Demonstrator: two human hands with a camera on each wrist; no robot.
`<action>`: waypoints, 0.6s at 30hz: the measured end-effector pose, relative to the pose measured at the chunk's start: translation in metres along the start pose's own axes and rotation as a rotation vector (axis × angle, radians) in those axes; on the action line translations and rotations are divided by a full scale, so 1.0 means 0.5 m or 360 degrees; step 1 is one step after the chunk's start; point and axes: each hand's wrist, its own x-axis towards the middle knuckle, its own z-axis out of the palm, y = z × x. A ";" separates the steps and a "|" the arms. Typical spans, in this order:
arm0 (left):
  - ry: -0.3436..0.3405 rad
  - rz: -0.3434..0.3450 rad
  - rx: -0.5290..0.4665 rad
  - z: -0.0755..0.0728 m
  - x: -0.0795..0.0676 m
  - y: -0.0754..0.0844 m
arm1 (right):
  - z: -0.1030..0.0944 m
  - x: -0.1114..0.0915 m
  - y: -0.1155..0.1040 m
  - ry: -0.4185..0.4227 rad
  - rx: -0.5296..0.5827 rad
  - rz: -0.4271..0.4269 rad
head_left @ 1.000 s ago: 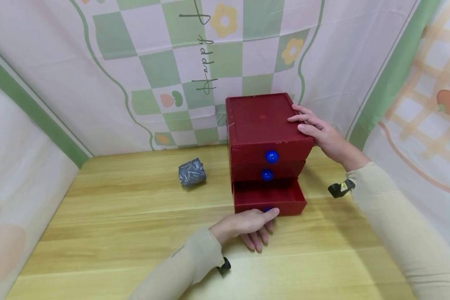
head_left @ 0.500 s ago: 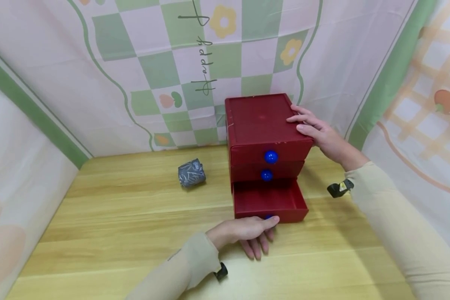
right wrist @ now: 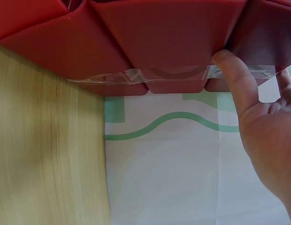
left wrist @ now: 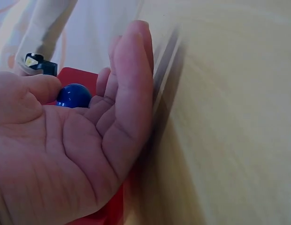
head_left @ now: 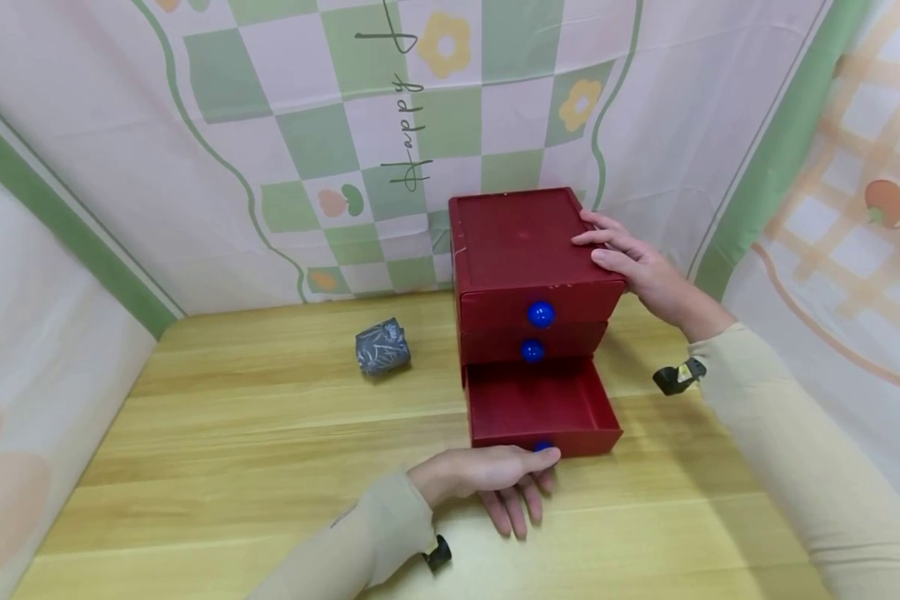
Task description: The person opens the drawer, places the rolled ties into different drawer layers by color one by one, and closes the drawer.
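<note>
A red three-drawer cabinet (head_left: 521,237) stands on the table with a blue ball knob on each drawer front. Its bottom drawer (head_left: 532,400) is pulled well out, and only bare red floor shows inside. My left hand (head_left: 487,471), palm turned up, pinches the bottom knob (left wrist: 74,96) between thumb and forefinger, while the other fingers extend loosely below. On the cabinet's top right edge rests my right hand (head_left: 641,262), fingers stretched over the top. In the right wrist view, its thumb (right wrist: 237,77) touches the cabinet's side.
A crumpled dark grey bundle with white line patterns (head_left: 382,347) lies on the wooden table (head_left: 255,433) left of the cabinet. Printed curtains (head_left: 375,133) hang behind and at both sides. Clear tape (right wrist: 173,72) runs along the cabinet's side.
The bottom drawer has slid further out toward me, with my left hand moving along on its knob. My right hand has stayed on the cabinet's edge.
</note>
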 end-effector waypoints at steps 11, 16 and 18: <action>-0.0068 -0.0008 -0.0045 0.011 -0.005 0.000 | 0.000 0.001 -0.001 0.0000 0.0002 0.0007; -0.0107 -0.0002 -0.0104 0.015 -0.005 -0.003 | 0.001 0.001 -0.001 0.0010 -0.0023 0.0009; -0.0122 -0.0010 -0.0127 0.017 -0.006 -0.006 | 0.001 0.001 0.000 0.0005 -0.0012 0.0008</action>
